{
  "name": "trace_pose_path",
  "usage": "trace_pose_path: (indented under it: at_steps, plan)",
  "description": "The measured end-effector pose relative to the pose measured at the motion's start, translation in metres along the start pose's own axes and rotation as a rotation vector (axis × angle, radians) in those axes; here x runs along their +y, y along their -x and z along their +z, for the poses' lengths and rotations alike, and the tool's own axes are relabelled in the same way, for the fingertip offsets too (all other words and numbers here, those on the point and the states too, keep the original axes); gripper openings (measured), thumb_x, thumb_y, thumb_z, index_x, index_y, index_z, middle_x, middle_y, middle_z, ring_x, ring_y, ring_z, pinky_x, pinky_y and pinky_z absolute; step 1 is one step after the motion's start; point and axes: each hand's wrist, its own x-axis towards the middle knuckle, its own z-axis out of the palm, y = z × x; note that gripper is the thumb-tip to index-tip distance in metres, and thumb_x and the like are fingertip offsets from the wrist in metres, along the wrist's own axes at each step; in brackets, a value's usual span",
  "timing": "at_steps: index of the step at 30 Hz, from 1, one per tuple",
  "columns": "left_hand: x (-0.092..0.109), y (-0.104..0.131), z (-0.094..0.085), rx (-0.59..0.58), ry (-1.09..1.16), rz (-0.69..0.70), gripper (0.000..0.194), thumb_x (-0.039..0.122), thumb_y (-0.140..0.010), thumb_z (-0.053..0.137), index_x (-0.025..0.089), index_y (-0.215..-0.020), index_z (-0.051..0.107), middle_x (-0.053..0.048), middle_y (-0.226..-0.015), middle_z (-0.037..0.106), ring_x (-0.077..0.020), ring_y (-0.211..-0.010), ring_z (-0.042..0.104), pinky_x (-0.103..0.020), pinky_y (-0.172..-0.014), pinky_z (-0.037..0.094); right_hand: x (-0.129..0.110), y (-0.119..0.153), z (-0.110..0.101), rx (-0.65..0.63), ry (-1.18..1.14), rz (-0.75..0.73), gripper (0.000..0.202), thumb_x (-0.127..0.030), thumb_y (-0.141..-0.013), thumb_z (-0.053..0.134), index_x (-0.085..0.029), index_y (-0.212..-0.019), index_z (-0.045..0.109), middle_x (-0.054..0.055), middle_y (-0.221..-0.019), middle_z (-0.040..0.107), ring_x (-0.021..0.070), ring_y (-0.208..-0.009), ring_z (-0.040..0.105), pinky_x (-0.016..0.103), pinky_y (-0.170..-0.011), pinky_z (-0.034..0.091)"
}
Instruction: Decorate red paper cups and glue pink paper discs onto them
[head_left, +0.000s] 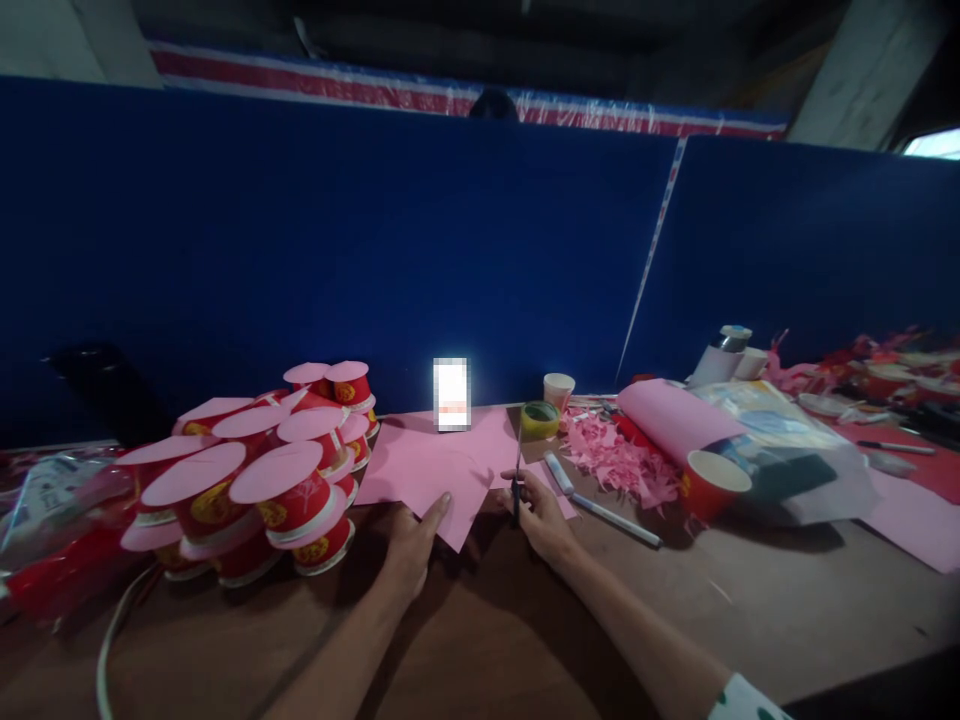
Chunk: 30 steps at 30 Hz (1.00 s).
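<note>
My left hand [416, 545] grips the lower edge of a pink paper sheet [442, 485], its thumb on top of the paper. One corner of the sheet points toward me. My right hand [541, 512] is closed around the dark handles of a pair of scissors [516, 490], whose thin blades point away from me beside the sheet's right edge. More pink paper [491, 430] lies behind the held sheet. A lit, blurred screen [452, 393] stands upright at the back of the paper.
Red cups with pink paper discs [276, 472] are stacked at left, near clear plastic wrapping [56, 500]. To the right are tape [539, 420], a white cup [559, 388], pens [616, 520], pink shreds [619, 460] and a red cup [712, 485]. A blue partition [450, 240] rises behind.
</note>
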Motion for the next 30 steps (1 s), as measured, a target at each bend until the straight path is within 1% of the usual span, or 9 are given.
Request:
trace_pose_path:
  at_steps: [4, 7, 11, 13, 18, 24, 26, 28, 30]
  plan:
    - [0.000, 0.000, 0.000, -0.016, -0.045, 0.024, 0.045, 0.032, -0.062, 0.074, 0.009, -0.099, 0.063, -0.010, -0.087, 0.070, -0.0203, -0.078, 0.065, -0.032, -0.074, 0.050, 0.000, 0.000, 0.000, 0.003, 0.038, -0.017, 0.035, -0.036, -0.079, 0.057, -0.018, -0.109, 0.051, 0.001, -0.075, 0.061, 0.0143, -0.065, 0.057, 0.021, -0.050, 0.040]
    - [-0.002, 0.001, 0.000, -0.028, -0.104, 0.079, 0.038, 0.034, -0.066, 0.071, 0.009, -0.094, 0.064, -0.010, -0.087, 0.070, -0.0199, -0.078, 0.064, -0.031, -0.074, 0.050, 0.001, 0.000, 0.001, 0.001, 0.035, -0.034, 0.036, -0.033, -0.079, 0.057, -0.019, -0.112, 0.050, 0.003, -0.083, 0.063, 0.0162, -0.074, 0.059, 0.021, -0.052, 0.043]
    - [-0.005, 0.000, 0.000, -0.014, -0.129, 0.102, 0.033, 0.036, -0.066, 0.071, 0.010, -0.085, 0.065, -0.009, -0.080, 0.070, -0.0194, -0.076, 0.064, -0.030, -0.073, 0.049, 0.001, 0.001, 0.001, -0.001, 0.008, -0.035, 0.039, -0.032, -0.078, 0.058, -0.019, -0.114, 0.050, 0.005, -0.087, 0.063, 0.0178, -0.081, 0.060, 0.022, -0.055, 0.046]
    - [-0.005, -0.001, 0.001, -0.010, -0.121, 0.085, 0.034, 0.037, -0.065, 0.071, 0.010, -0.083, 0.065, -0.008, -0.077, 0.070, -0.0193, -0.073, 0.064, -0.029, -0.070, 0.049, 0.000, 0.002, 0.001, 0.000, 0.006, -0.032, 0.039, -0.032, -0.078, 0.058, -0.018, -0.114, 0.050, 0.004, -0.085, 0.063, 0.0178, -0.080, 0.059, 0.022, -0.054, 0.046]
    - [-0.001, -0.003, 0.006, 0.006, -0.094, -0.008, 0.041, 0.037, -0.061, 0.074, 0.009, -0.090, 0.064, -0.009, -0.081, 0.070, -0.0193, -0.072, 0.064, -0.029, -0.068, 0.048, -0.003, 0.002, 0.003, 0.003, 0.021, -0.033, 0.037, -0.030, -0.079, 0.057, -0.017, -0.113, 0.050, 0.005, -0.084, 0.062, 0.0174, -0.080, 0.058, 0.022, -0.053, 0.046]
    - [0.007, -0.017, 0.007, -0.003, -0.121, -0.063, 0.037, 0.037, -0.060, 0.075, 0.011, -0.083, 0.063, -0.006, -0.075, 0.069, -0.0184, -0.071, 0.063, -0.029, -0.067, 0.048, -0.006, 0.001, 0.003, 0.036, 0.018, -0.018, 0.043, -0.028, -0.077, 0.058, -0.017, -0.117, 0.048, 0.007, -0.092, 0.063, 0.0185, -0.085, 0.059, 0.024, -0.057, 0.047]
    - [0.007, -0.025, 0.006, 0.037, -0.107, -0.048, 0.037, 0.036, -0.057, 0.076, 0.011, -0.080, 0.062, -0.005, -0.072, 0.068, -0.0180, -0.069, 0.063, -0.029, -0.066, 0.048, -0.005, 0.000, 0.003, 0.031, 0.015, -0.014, 0.044, -0.028, -0.076, 0.058, -0.017, -0.117, 0.048, 0.007, -0.093, 0.062, 0.0188, -0.086, 0.059, 0.024, -0.058, 0.048]
    - [0.003, -0.031, 0.004, 0.123, -0.088, -0.014, 0.036, 0.035, -0.056, 0.077, 0.011, -0.079, 0.062, -0.004, -0.070, 0.067, -0.0172, -0.068, 0.062, -0.029, -0.066, 0.048, -0.002, 0.000, 0.003, 0.021, 0.022, -0.020, 0.044, -0.027, -0.077, 0.058, -0.017, -0.118, 0.047, 0.006, -0.094, 0.062, 0.0185, -0.086, 0.059, 0.025, -0.059, 0.049]
    - [-0.002, -0.033, 0.003, 0.144, -0.066, 0.037, 0.036, 0.035, -0.057, 0.076, 0.012, -0.080, 0.062, -0.004, -0.071, 0.068, -0.0168, -0.070, 0.063, -0.028, -0.067, 0.048, 0.001, 0.000, 0.003, 0.008, 0.034, -0.033, 0.043, -0.027, -0.078, 0.057, -0.018, -0.119, 0.047, 0.006, -0.094, 0.061, 0.0176, -0.086, 0.059, 0.025, -0.060, 0.049]
